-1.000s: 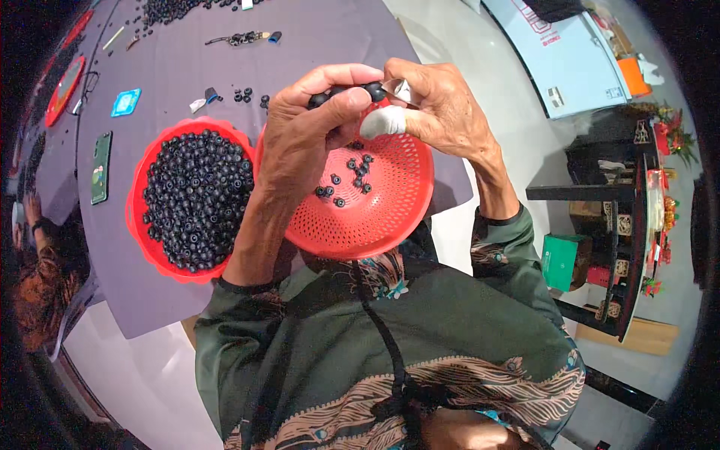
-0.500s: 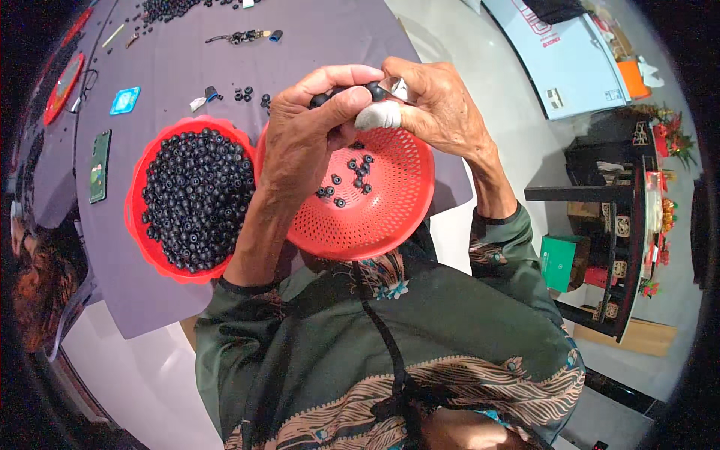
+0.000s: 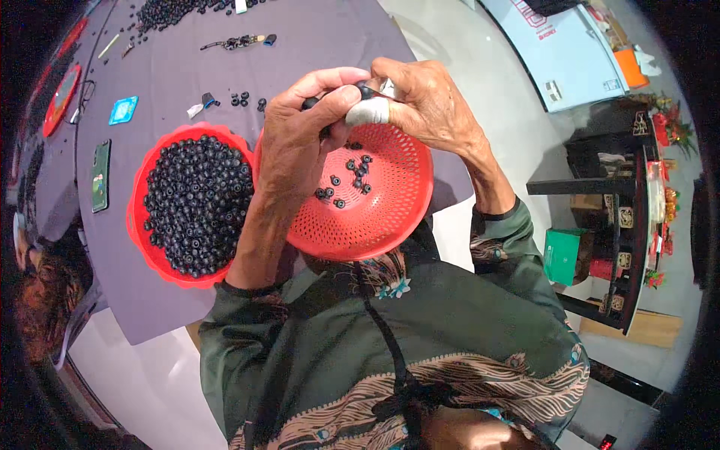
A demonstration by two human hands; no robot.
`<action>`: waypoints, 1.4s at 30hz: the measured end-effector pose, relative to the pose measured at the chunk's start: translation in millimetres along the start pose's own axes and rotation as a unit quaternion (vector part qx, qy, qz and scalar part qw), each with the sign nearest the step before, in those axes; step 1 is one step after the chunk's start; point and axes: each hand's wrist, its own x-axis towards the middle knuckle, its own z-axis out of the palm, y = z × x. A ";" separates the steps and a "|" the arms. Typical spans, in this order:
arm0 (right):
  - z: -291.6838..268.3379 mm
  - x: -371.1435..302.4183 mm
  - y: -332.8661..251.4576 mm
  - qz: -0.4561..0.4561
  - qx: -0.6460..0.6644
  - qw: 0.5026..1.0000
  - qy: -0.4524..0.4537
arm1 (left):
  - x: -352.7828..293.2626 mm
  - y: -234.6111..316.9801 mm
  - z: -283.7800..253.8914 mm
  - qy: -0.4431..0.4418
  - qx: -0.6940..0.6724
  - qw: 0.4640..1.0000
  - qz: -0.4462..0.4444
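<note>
Holding, left hand (image 3: pixel 289 142): we have a few dark pieces (image 3: pixel 365 90) pinched narrowly between thumb and fingers, over the far side of the red colander (image 3: pixel 360 229).
Right hand (image 3: pixel 441 109): our fingers close on a shiny metal piece (image 3: pixel 388 89) beyond the colander's far right rim; its tip reaches the held dark pieces, though we cannot tell whether it touches them.
Thumb wrap (image 3: pixel 367 113): we see a white covering on the right thumb, above the colander's far side.
Colander: we have it at the near edge of the desk (image 3: pixel 154 311), with a small scatter of loose pieces (image 3: pixel 360 176) inside it.
Bowl (image 3: pixel 137 232): just left of the colander we see this red one with a scalloped rim, heaped with a dark heap (image 3: pixel 199 206).
Phone (image 3: pixel 100 180): we find it well to the left of the colander, past the bowl.
Blue square (image 3: pixel 123 110): we see it lying far left of the colander and beyond it.
Small cluster (image 3: pixel 240 99): we have more dark rounds on the cloth, beyond the colander and to its left.
Far pile (image 3: pixel 169 13): we see it well beyond the colander, at the top left.
Green box (image 3: pixel 562 256): we see it well to the right of the colander.
</note>
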 end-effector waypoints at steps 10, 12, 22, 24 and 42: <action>1.8 -2.1 5.3 -0.015 0.010 1.000 0.005 | 0.8 -0.9 1.3 -0.004 -0.020 1.000 -0.010; 0.3 -1.3 2.4 0.003 0.011 1.000 -0.012 | 0.9 -1.8 1.1 -0.001 -0.029 0.999 -0.014; 4.0 -3.2 4.2 0.003 0.009 1.000 -0.026 | 2.6 -6.4 0.2 0.009 -0.069 0.997 -0.023; 5.7 -3.1 5.4 -0.016 0.018 1.000 -0.020 | 2.2 -7.3 -1.6 0.014 -0.073 0.997 -0.030; 2.6 -0.9 2.0 -0.006 0.015 1.000 0.013 | 5.3 -11.5 -3.6 -0.034 -0.144 0.988 -0.037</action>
